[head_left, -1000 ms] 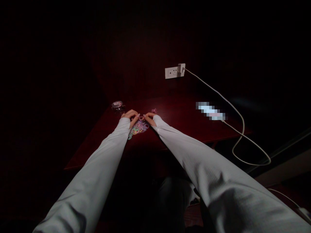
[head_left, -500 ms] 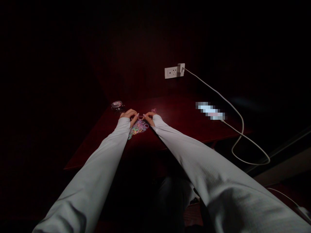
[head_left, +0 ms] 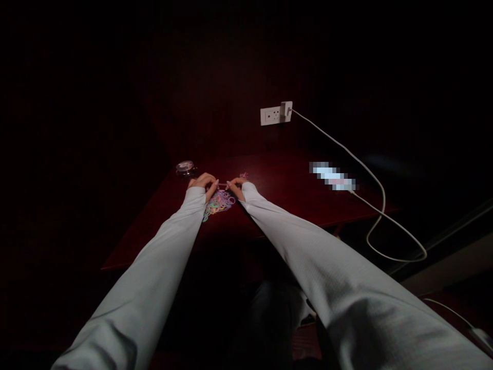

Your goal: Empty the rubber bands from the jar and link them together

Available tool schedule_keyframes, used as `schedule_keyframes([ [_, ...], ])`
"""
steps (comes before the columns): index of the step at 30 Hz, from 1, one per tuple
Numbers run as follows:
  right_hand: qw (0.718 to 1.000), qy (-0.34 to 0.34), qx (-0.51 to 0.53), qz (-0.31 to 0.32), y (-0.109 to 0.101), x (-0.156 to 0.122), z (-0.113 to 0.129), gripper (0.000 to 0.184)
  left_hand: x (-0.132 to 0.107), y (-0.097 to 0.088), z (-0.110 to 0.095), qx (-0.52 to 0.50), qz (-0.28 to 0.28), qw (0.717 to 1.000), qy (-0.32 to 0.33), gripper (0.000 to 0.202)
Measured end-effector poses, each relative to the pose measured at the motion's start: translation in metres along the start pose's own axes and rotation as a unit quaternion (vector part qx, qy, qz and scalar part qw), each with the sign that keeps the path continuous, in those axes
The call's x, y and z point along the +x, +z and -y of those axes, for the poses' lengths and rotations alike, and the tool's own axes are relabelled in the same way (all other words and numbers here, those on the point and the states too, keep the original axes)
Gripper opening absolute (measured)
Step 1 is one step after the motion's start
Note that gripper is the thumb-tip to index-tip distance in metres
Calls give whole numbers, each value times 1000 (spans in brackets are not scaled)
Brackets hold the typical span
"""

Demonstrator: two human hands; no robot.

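My left hand (head_left: 204,184) and my right hand (head_left: 236,187) meet over the table, thumbs and fingers pinched. Between their fingertips a thin pinkish elastic band (head_left: 223,185) is drawn out in a short line. Just below lies a tangled heap of pastel elastic bands (head_left: 220,202) in green, yellow, purple and pink, partly covered by the left wrist. Past the right hand sits a small bunch of pink bands (head_left: 244,176). A clear round jar (head_left: 185,168) stands beyond the left hand, its contents hard to make out.
The dark red table (head_left: 285,192) ends in a corner at the left. A blurred-out bright phone-like device (head_left: 333,176) rests on its right side. From there a white cable (head_left: 362,160) loops off the edge and up to a charger in the wall socket (head_left: 275,114).
The band between my fingertips looks straighter and more stretched, with the two hands slightly further apart. Everything else stays in place apart from a tiny camera shift.
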State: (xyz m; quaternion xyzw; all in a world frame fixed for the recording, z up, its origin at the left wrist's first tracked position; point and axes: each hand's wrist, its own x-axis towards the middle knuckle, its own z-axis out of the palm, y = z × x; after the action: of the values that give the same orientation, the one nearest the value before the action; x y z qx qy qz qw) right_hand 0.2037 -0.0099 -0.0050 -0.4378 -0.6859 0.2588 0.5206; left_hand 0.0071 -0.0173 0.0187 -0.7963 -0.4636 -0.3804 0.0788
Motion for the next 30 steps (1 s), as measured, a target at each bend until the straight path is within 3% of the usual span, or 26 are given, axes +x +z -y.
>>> schedule_keyframes([
  [9,999,25,22,-14,3,4,-1,28,0,-1,-3,-6,-15,1000,-16,26],
  [17,998,25,49,18,6,3,-1,29,-1,-2,-3,-27,26,999,5,28],
  [23,993,45,106,28,7,7,-4,41,-1,-3,-4,-17,30,999,1,27],
  [30,992,76,105,3,7,10,-6,29,-1,-4,-2,-16,21,1000,-2,27],
])
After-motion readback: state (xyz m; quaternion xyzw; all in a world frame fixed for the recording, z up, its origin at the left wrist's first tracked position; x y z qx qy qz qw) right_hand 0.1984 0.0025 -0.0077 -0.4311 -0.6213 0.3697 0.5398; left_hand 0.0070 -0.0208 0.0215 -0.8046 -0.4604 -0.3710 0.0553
